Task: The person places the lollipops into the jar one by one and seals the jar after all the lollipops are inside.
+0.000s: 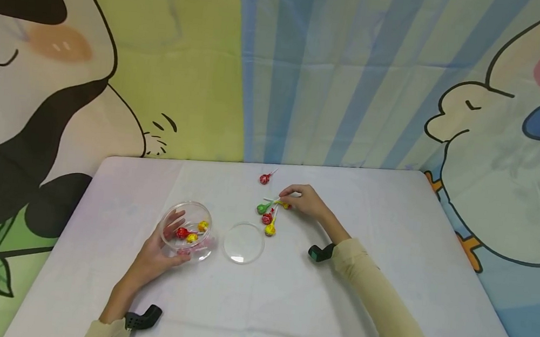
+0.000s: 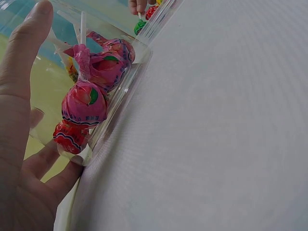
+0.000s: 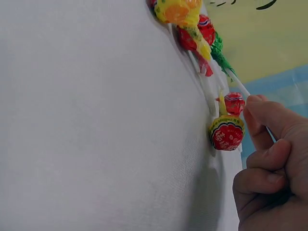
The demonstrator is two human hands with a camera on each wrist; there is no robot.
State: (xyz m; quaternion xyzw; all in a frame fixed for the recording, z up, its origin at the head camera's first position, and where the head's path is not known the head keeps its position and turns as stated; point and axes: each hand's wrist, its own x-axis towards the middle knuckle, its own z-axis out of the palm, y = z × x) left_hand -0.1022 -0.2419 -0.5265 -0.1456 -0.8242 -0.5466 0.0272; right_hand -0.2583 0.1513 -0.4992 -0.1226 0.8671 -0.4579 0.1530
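Note:
My left hand (image 1: 156, 252) grips a clear round plastic jar (image 1: 208, 238), fingers on its far side and thumb on the near side. Inside lie red and yellow lollipops, and in the left wrist view pink-wrapped lollipops (image 2: 85, 103) show through the wall. With thumb and fingertip, my right hand (image 1: 307, 200) pinches the white stick of a green lollipop (image 1: 262, 209), whose head is close to the table. Around that lie a red lollipop (image 1: 267, 219), a yellow lollipop (image 1: 270, 229) and a yellow-and-red lollipop (image 3: 227, 133) below the right fingertips.
A clear round lid (image 1: 244, 243) lies flat on the white-covered table (image 1: 256, 308), just right of the jar. Farther back is a single red lollipop (image 1: 264, 179). Behind the table's back edge hangs a cartoon-printed cloth (image 1: 201, 75).

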